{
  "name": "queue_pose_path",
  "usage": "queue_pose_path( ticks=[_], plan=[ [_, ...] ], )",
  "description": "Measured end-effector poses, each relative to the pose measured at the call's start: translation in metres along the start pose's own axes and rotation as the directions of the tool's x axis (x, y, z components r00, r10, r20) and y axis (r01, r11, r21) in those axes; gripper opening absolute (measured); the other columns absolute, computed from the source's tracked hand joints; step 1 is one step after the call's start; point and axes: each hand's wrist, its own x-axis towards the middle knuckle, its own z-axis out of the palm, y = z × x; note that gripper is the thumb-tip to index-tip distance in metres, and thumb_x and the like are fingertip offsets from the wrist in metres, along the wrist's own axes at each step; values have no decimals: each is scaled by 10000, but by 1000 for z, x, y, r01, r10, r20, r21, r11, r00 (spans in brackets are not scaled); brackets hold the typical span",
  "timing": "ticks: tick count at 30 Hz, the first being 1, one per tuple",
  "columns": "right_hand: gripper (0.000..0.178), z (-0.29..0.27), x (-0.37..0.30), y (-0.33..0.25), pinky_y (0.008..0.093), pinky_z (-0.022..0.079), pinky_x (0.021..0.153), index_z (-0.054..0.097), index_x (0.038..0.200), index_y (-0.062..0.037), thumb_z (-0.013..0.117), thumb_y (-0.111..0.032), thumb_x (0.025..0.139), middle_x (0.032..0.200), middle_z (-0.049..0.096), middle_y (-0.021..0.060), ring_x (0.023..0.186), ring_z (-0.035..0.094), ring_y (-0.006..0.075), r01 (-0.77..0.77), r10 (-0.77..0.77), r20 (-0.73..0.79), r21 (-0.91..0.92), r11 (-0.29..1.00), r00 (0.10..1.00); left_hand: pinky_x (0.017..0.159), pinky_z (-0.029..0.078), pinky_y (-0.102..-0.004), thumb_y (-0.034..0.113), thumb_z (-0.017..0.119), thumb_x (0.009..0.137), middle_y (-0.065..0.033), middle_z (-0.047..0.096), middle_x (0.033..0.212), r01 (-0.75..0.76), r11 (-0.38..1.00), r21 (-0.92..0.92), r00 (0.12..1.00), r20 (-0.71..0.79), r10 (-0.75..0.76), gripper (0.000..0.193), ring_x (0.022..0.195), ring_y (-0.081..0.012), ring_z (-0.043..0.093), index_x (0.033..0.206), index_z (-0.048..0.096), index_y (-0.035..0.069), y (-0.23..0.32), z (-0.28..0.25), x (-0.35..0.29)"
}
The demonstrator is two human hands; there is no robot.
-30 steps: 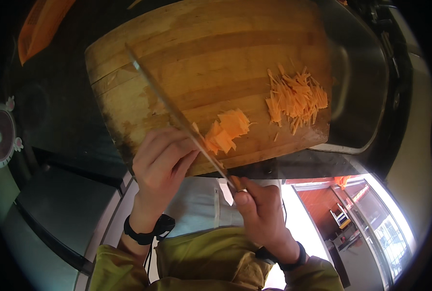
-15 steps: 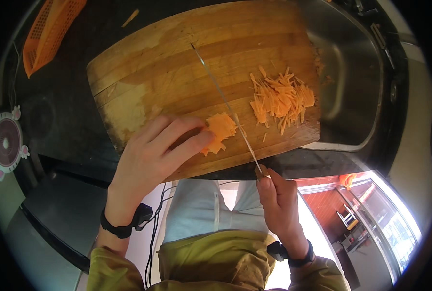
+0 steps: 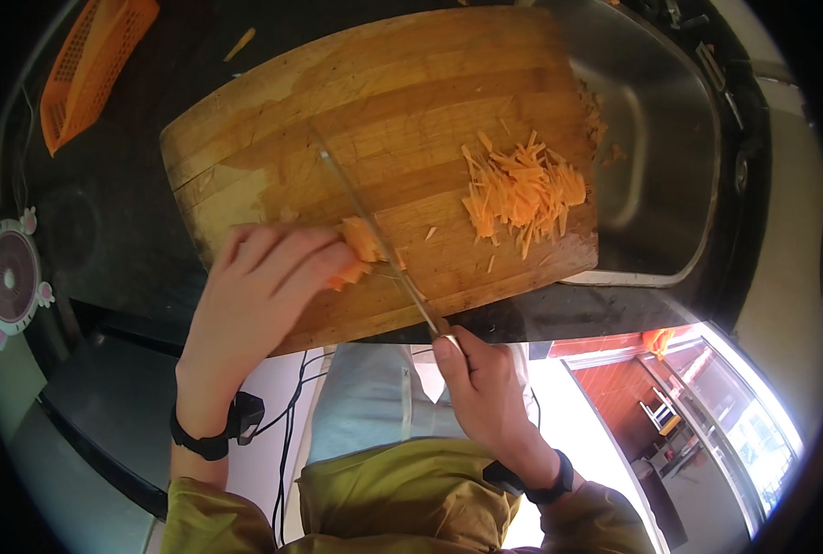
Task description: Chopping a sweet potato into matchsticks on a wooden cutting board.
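On a wooden cutting board (image 3: 402, 102), my left hand (image 3: 259, 282) bends its fingers over a small stack of orange carrot slices (image 3: 363, 242), pressing them down; part of the stack is hidden under the fingertips. My right hand (image 3: 485, 383) is closed round the handle of a kitchen knife (image 3: 367, 217). The blade slants across the board, its edge beside the right side of the stack and its tip pointing to the far left. A heap of carrot shreds (image 3: 522, 194) lies at the board's right end. A few single strips lie between blade and heap.
The board's right end overhangs a metal sink (image 3: 652, 175). An orange plastic basket (image 3: 93, 78) stands on the dark counter at the far left, with a carrot scrap (image 3: 239, 43) near it. A round pink-and-white object with paw shapes (image 3: 10, 277) is at the left edge.
Both hands have shifted left. The knife has moved left along with them, close against the slices. A small strip now lies loose on the board right of the blade.
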Motion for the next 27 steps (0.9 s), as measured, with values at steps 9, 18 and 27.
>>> queue_pose_path(
  ticks=[9, 18, 27],
  plan=[
    [355, 0, 2, 0, 371, 343, 458, 507, 767, 7, 598, -239, 1006, 531, 422, 153, 444, 367, 275, -2, 2, -8, 93, 996, 1000, 958, 404, -413, 8, 732, 714, -5, 622, 1133, 262, 956, 136, 963, -105, -249, 467, 1031, -232, 584, 1143, 625, 156, -12, -12, -23],
    [351, -20, -3, 7, 343, 307, 464, 554, 822, 33, 569, -258, 1017, 529, 400, 98, 495, 309, 161, -79, 82, -26, 113, 990, 996, 1019, 365, -460, 238, 798, 748, -55, 607, 1178, 209, 977, -50, 974, -78, -212, 503, 1103, -288, 544, 1210, 628, 139, 14, -23, 23],
    [408, -26, -2, 11, 326, 266, 474, 476, 760, 27, 549, -264, 1036, 561, 331, 69, 579, 275, 108, -65, 79, -93, 147, 987, 993, 999, 383, -456, 134, 747, 787, 1, 605, 1136, 170, 979, -111, 977, -108, -182, 266, 1100, -256, 552, 1035, 653, 154, 21, -10, 31]
  ],
)
